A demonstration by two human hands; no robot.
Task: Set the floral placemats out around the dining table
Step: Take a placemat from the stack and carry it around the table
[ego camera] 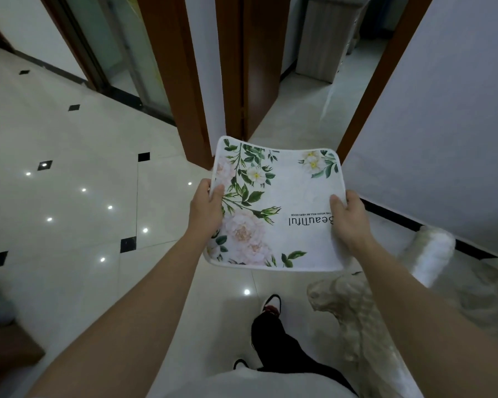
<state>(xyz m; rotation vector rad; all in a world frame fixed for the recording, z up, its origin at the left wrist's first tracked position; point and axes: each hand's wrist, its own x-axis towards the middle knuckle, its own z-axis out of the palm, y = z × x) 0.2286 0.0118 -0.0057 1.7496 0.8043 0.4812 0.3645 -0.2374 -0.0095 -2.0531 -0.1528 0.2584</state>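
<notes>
A floral placemat [276,208] is held out flat in front of the body, above the floor and just right of the middle of the view. It is white with a stitched border, printed with green leaves and pale pink and white blossoms along its nine o'clock side and a smaller spray at its one o'clock corner. The word "Beautiful" is printed on it and is seen upside down, with a smaller line of text just beyond it. The far edge is bowed slightly.

The left hand [206,208] is closed on the placemat's nine o'clock edge, the thumb pressed on top and the fingers hidden beneath. The right hand [350,218] is closed on the three o'clock edge in the same manner, thumb on the printed face, fingers under the mat. Both bare forearms are stretched forward from the bottom of the view.

A glossy cream tiled floor [84,196] with small black diamond insets is seen below, dotted with reflected ceiling lights. At twelve o'clock from the placemat a brown wooden door frame [184,90] and an open doorway are seen, with a sliding glass door [133,53] at eleven o'clock. A white wall [443,124] with a dark skirting is at two o'clock. At five o'clock from the placemat a pale carved piece of furniture [354,320] is partly visible; what it is cannot be told. A dark trouser leg [276,340] and a shoe [271,303] are seen at six o'clock.
</notes>
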